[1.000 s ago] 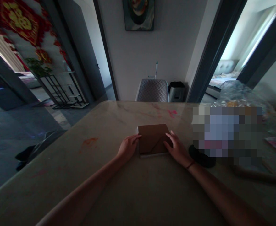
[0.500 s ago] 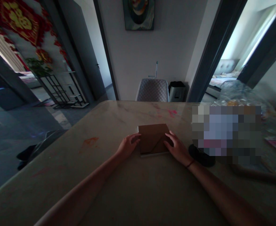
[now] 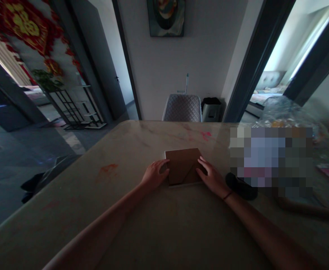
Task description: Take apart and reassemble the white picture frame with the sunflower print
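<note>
A flat brown rectangular board (image 3: 183, 165) with a thin white edge lies on the table in front of me. A diagonal line crosses its lower right part; its underside is hidden. My left hand (image 3: 155, 174) holds the board's left edge, thumb and fingertips against its side. At the opposite edge, my right hand (image 3: 211, 176) grips with its fingers on the upper right corner and its thumb lower down on the top face. A dark band circles my right wrist.
The marbled table (image 3: 136, 150) has orange and pink stains. Right of my right hand lies a black object (image 3: 241, 186), beside a pixelated area (image 3: 271, 161). Clear plastic wrapping (image 3: 285, 110) is heaped behind that. A quilted chair (image 3: 182, 108) stands across the table.
The left fingers have shifted slightly along the board's left edge. Both hands stay on the board, which has barely moved.
</note>
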A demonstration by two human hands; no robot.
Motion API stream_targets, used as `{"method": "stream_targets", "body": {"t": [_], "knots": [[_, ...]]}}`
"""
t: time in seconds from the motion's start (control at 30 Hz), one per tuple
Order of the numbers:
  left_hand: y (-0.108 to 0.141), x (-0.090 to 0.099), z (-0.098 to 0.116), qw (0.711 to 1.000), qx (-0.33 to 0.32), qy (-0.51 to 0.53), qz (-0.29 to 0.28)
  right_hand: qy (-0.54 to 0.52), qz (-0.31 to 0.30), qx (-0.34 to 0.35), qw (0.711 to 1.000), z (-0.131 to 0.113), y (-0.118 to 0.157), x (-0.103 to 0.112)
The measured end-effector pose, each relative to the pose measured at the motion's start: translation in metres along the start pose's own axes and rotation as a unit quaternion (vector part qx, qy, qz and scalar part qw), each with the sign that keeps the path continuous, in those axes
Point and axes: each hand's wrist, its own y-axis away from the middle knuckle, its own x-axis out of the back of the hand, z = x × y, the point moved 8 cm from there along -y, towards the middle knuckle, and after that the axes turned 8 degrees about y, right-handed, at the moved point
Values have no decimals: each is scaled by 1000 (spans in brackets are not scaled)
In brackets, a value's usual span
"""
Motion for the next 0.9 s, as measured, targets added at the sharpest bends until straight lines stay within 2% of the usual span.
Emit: {"method": "stream_targets", "body": {"t": [0.23, 0.43, 0.9], "knots": [[0, -1, 5, 999, -13, -50, -14, 31, 2, 28, 999, -8, 1, -1], [-6, 0, 7, 997, -19, -75, -3, 55, 2, 28, 998, -13, 1, 1], [-6, -1, 8, 997, -26, -79, 8, 81, 2, 42, 996, -17, 1, 0]]}}
